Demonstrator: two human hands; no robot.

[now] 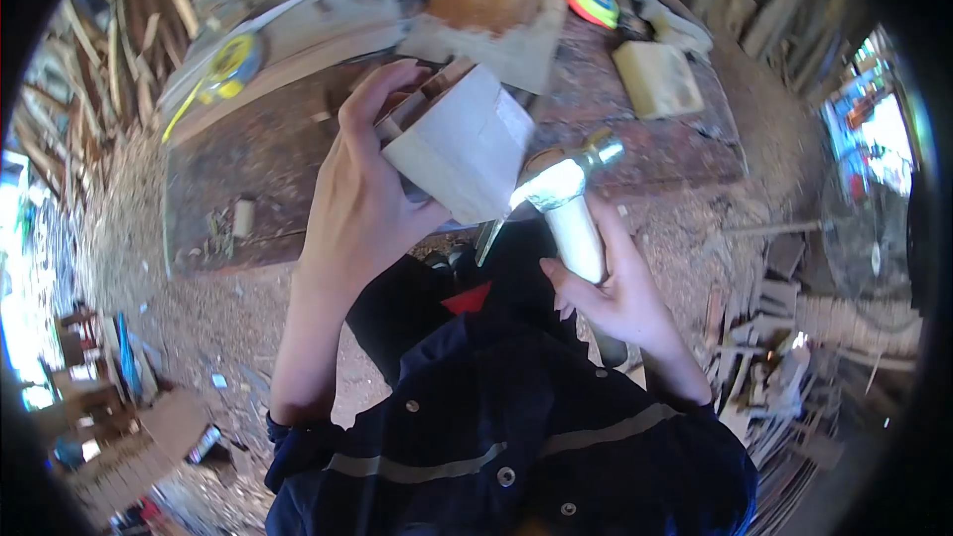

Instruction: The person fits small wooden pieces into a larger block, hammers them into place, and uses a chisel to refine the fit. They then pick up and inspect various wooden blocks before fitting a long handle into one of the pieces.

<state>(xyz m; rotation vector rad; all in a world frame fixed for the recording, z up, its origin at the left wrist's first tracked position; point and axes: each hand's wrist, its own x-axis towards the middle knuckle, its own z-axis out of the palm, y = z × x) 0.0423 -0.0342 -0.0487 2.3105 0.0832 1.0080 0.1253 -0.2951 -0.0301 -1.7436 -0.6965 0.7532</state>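
Note:
My left hand (362,194) grips a pale wooden box-like piece (467,144), fingers over its far side and thumb beneath. The piece is tilted, and brown slats show at its upper left opening. My right hand (615,283) is closed around the light handle of a hammer (566,184). The hammer's shiny metal head lies just right of the wooden piece; whether they touch I cannot tell. A thin pointed metal end shows below the piece.
A worn workbench (238,154) holds a yellow tape measure (233,65), a bright green and pink tape (591,0), a yellowish block (657,79), a brown-stained sheet (486,0) and a small wooden plug (243,218). A fan (874,253) stands right; wood scraps lie around.

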